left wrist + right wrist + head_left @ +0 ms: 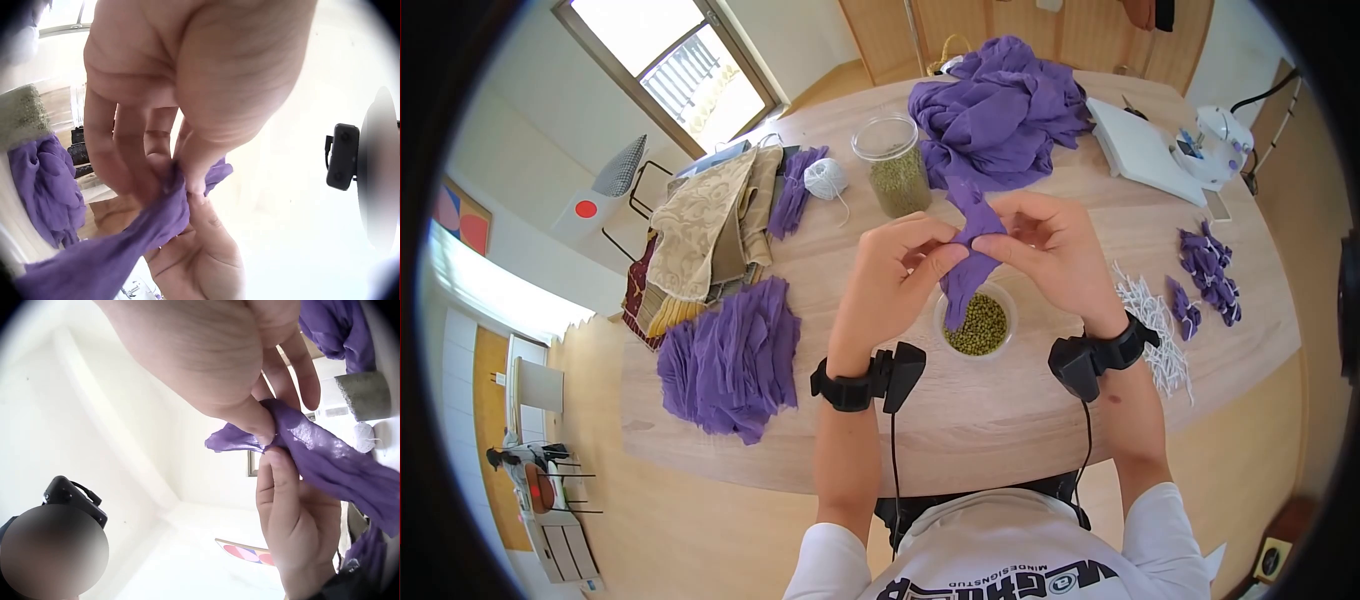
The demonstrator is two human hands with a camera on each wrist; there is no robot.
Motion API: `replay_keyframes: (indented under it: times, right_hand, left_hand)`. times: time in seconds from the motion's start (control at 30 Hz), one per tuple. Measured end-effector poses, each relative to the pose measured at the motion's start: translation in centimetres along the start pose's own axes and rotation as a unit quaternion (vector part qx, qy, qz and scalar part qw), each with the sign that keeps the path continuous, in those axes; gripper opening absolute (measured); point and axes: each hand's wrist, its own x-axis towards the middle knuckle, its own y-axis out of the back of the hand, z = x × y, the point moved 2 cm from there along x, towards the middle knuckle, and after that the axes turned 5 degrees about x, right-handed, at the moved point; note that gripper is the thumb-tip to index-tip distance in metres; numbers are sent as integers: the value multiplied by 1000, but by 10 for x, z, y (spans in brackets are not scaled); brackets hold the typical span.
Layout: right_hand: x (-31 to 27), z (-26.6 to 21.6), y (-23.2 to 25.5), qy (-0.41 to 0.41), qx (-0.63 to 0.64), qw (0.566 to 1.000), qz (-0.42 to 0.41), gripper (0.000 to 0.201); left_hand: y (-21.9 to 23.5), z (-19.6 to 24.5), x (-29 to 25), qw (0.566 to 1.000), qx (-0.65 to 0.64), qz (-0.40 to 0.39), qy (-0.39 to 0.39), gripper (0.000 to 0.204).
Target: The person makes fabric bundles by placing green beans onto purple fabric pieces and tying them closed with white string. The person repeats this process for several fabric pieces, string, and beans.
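Both hands are raised over the front middle of the table, fingertips nearly meeting on one narrow strip of purple cloth (968, 278). My left hand (890, 275) pinches the strip's gathered middle between thumb and fingers. From the other side my right hand (1050, 250) pinches it too, its thumb tip close to the left thumb. In the right wrist view the cloth (337, 464) bunches at the fingertips, with a short end on one side and a longer tail on the other. Below the hands stands a small clear tub (1009, 340) of green beans (978, 328), partly overlapped by the strip.
A clear jar (886, 138) of green beans and a purple cloth heap (1010, 115) stand behind. Left lie purple strips (735, 355), folded fabrics (700, 225) and white yarn (825, 179). Right are white strings (1152, 335), tied purple bundles (1208, 270) and a sewing machine (1220, 145).
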Motion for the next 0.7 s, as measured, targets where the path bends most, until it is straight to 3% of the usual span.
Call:
replay_keyframes:
  times: [0.3,0.5,0.6,0.7]
  right_hand:
    - [2,3,3,8,-43,997,66,30]
    - [2,2,-6,8,90,993,77,52]
    - [2,6,-10,-77,172,982,-2,49]
    - [3,6,-7,-91,162,977,-105,31]
  left_hand:
    - [0,4,-1,998,-15,41,53,10]
    - [-7,-3,2,987,-152,54,4,11]
    - [-8,-4,2,986,-166,31,7,10]
    - [-4,0,0,992,-121,3,42,11]
